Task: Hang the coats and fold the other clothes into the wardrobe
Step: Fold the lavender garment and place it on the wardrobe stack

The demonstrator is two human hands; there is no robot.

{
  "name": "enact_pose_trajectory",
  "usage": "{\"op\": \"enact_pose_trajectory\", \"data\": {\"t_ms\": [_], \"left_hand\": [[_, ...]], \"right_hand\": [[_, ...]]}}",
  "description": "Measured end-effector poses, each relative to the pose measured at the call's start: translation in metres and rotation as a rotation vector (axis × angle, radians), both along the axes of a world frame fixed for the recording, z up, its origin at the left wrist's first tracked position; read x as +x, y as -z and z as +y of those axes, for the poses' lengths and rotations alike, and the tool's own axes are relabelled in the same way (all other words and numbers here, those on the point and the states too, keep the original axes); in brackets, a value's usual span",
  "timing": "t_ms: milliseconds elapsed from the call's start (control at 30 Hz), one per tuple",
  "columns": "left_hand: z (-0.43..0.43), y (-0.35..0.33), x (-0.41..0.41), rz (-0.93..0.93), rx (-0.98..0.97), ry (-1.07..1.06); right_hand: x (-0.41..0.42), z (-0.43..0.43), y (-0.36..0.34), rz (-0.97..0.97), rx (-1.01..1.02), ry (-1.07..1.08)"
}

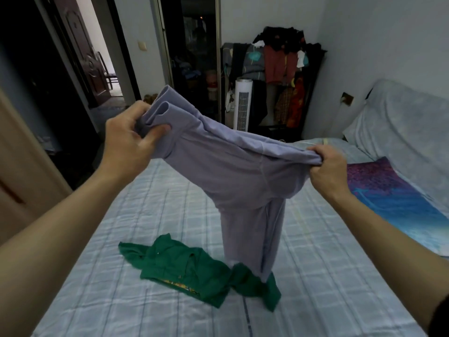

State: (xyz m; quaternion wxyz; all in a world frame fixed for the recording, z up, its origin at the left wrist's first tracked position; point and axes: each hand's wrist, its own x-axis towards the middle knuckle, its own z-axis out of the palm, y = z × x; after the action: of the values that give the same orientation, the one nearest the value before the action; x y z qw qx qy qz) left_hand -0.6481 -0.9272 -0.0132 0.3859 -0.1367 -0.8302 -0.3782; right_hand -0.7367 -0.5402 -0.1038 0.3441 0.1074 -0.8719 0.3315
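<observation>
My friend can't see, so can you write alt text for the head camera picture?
Two hands hold a lilac garment up over a bed, the left hand gripping one end and the right hand pinching the other. Its hanging part reaches a crumpled green shirt on the bed. A full clothes rack stands by the far wall.

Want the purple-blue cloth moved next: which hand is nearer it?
Right. The right hand is just left of the cloth; the left hand is further left, across the lilac trousers.

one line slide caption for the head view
Left hand and right hand hold lavender garment above bed, green garment beneath.
</observation>
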Motion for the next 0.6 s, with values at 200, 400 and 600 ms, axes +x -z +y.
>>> {"op": "enact_pose_trajectory", "data": {"t_ms": [200,400,600], "left_hand": [[0.020,0.018,0.090,-0.032,-0.075,-0.005],[0.029,0.080,0.188,-0.165,-0.079,0.052],[0.016,0.154,0.292,-0.360,-0.147,0.205]], "right_hand": [[0.066,0.028,0.010,-0.018,0.079,-0.096],[0.168,0.042,0.082,-0.210,0.171,-0.208],[0.302,0.046,0.175,-0.473,0.192,-0.265]]}}
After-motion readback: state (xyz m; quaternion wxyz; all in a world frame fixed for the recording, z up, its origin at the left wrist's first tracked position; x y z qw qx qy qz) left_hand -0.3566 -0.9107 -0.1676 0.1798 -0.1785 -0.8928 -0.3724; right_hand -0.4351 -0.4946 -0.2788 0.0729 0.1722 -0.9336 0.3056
